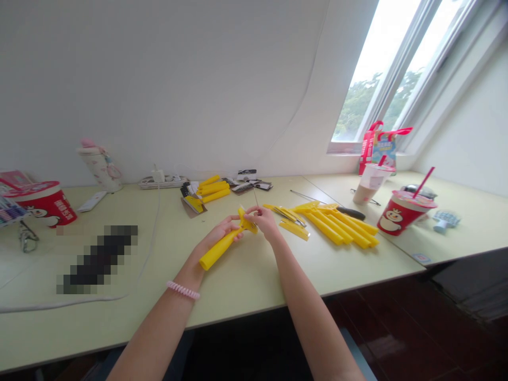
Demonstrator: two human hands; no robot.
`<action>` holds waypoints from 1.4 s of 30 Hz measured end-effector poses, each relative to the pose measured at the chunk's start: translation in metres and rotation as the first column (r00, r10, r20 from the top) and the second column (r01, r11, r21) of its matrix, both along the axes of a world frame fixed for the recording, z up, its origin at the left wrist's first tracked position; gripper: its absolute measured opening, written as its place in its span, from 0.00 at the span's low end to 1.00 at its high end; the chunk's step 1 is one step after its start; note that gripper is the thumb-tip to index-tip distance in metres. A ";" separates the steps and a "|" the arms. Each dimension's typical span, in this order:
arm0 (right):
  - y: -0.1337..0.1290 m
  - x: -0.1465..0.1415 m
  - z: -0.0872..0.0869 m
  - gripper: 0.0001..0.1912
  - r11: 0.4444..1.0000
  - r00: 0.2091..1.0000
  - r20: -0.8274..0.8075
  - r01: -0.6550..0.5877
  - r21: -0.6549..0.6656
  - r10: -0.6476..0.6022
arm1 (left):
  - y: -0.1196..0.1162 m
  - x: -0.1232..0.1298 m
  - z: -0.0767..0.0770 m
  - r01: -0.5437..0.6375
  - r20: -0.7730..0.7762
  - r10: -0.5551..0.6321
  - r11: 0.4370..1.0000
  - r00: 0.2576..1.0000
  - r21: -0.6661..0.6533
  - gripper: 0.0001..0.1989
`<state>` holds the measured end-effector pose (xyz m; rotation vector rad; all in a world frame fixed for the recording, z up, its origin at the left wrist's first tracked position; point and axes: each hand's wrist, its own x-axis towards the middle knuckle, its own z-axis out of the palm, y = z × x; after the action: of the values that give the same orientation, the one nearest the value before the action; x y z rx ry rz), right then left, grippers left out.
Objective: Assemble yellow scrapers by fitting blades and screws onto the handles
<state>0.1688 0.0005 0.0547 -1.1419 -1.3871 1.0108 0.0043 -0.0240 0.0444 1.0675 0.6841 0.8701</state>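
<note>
My left hand (225, 233) is wrapped round a yellow plastic handle (219, 251) with a flared head, its tube end pointing toward me. Fingers of my right hand (262, 219) are pinched together at the head of that handle. A thin, slim piece (256, 198) sticks up by these fingers; what it is I cannot make out. To the right lie several flat yellow pieces (294, 230), some with dark strips. Beside them several more yellow handles (337, 225) are lined up. A screwdriver with a black handle (350, 213) lies behind those.
At the back, yellow handles (214, 190) rest by black packaging (254, 185) and a power strip (169, 182). Red cups (402, 214) stand right and left, with a clear drink cup (371, 185) behind. A white bottle (99, 166) is back left. A white cable crosses the left.
</note>
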 end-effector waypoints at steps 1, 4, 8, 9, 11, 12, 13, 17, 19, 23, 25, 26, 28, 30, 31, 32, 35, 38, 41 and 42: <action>0.000 0.000 0.000 0.11 1.000 1.000 0.005 -0.016 0.004 0.016 | 0.000 0.000 0.000 -0.003 -0.001 0.003 1.000 1.000 -0.004 0.24; -0.001 0.000 0.000 0.12 0.998 0.998 0.007 -0.069 -0.006 0.069 | -0.003 0.002 0.003 -0.016 0.001 0.016 1.000 1.000 -0.007 0.24; 0.000 -0.002 -0.001 0.16 0.999 0.998 -0.036 -0.044 -0.007 0.043 | -0.002 0.003 0.005 -0.063 0.035 0.063 0.998 0.997 0.013 0.24; 0.002 -0.002 -0.001 0.17 1.000 0.999 -0.050 0.001 0.015 -0.001 | -0.001 0.003 0.004 -0.083 0.044 0.083 0.996 0.996 0.014 0.24; 0.005 -0.001 -0.001 0.14 0.986 0.991 -0.060 0.127 0.109 -0.121 | 0.002 0.002 0.001 -0.127 0.053 0.126 0.992 0.991 0.003 0.24; 0.006 0.000 -0.001 0.12 0.968 0.983 -0.049 0.181 0.172 -0.175 | 0.004 0.001 0.000 -0.152 0.053 0.152 0.988 0.987 -0.006 0.24; 0.007 0.001 -0.001 0.10 0.948 0.976 -0.029 0.215 0.234 -0.214 | 0.006 0.000 -0.002 -0.179 0.051 0.180 0.984 0.982 -0.016 0.24; 0.003 0.006 0.005 0.09 0.908 0.976 -0.008 0.206 0.364 -0.218 | 0.011 -0.003 -0.005 -0.260 0.053 0.262 0.964 0.963 -0.052 0.25; -0.001 0.007 0.010 0.12 0.905 0.974 -0.066 0.224 0.362 -0.214 | 0.011 -0.004 -0.003 -0.272 0.071 0.275 0.961 0.959 -0.057 0.26; -0.008 0.010 0.016 0.17 0.886 0.951 -0.110 0.308 0.347 -0.287 | 0.008 -0.003 0.002 -0.287 0.078 0.292 0.955 0.953 -0.069 0.26; -0.010 0.011 0.017 0.18 0.870 0.945 -0.092 0.324 0.372 -0.313 | 0.006 -0.003 0.002 -0.295 0.062 0.300 0.952 0.952 -0.080 0.26; -0.010 0.011 0.017 0.18 0.861 0.943 -0.081 0.327 0.391 -0.322 | 0.006 -0.003 0.002 -0.292 0.054 0.297 0.953 0.953 -0.082 0.25; -0.010 0.010 0.016 0.19 0.841 0.943 -0.053 0.318 0.437 -0.329 | 0.006 -0.003 0.001 -0.274 0.055 0.277 0.959 0.959 -0.068 0.24; -0.011 0.008 0.015 0.18 0.827 0.946 -0.014 0.290 0.481 -0.323 | 0.007 -0.003 -0.001 -0.247 0.066 0.250 0.968 0.966 -0.041 0.23; -0.011 0.007 0.015 0.17 0.824 0.949 0.007 0.272 0.496 -0.317 | 0.008 -0.004 -0.003 -0.237 0.069 0.239 0.971 0.969 -0.030 0.23; -0.011 0.006 0.015 0.16 0.824 0.951 0.026 0.255 0.506 -0.309 | 0.008 -0.004 -0.004 -0.229 0.068 0.230 0.973 0.971 -0.026 0.23; -0.013 0.004 0.015 0.16 0.835 0.955 0.069 0.217 0.506 -0.290 | 0.009 -0.004 -0.005 -0.225 0.049 0.227 0.974 0.973 -0.036 0.24; -0.013 0.003 0.016 0.14 0.836 0.961 0.080 0.188 0.515 -0.266 | 0.008 -0.003 -0.003 -0.243 0.049 0.244 0.969 0.968 -0.038 0.24; -0.014 0.004 0.016 0.13 0.822 0.963 0.061 0.190 0.537 -0.262 | 0.007 -0.002 0.000 -0.250 0.057 0.251 0.968 0.966 -0.036 0.24; -0.014 0.004 0.016 0.13 0.821 0.962 0.059 0.195 0.537 -0.268 | 0.007 -0.002 0.000 -0.248 0.059 0.250 0.968 0.966 -0.035 0.24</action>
<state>0.1724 -0.0132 0.0706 -0.9369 -1.4656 0.3396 0.0025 -0.0174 0.0446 0.9374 0.7866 1.1031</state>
